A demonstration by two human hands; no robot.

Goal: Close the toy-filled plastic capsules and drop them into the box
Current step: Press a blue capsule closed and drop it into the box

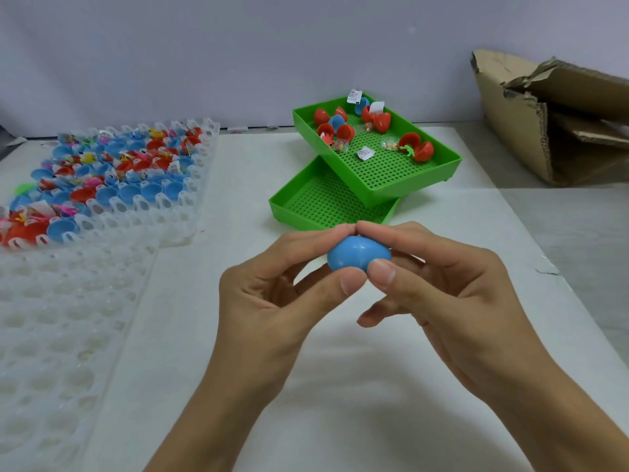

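A blue plastic capsule (357,255) is held above the table's middle between both hands. My left hand (272,301) pinches its left side with thumb and fingers. My right hand (452,301) pinches its right side, thumb on the front. The capsule looks closed; its contents are hidden. A torn cardboard box (544,117) stands at the far right. Several open red and blue capsules (374,120) with small toys lie in the upper green tray (401,178).
A second green tray (306,206) lies under the upper one. At the far left a clear cell tray (200,172) holds several open red and blue capsule halves with toys. Another clear cell tray (51,335) lies at the near left. White sheet covers the table.
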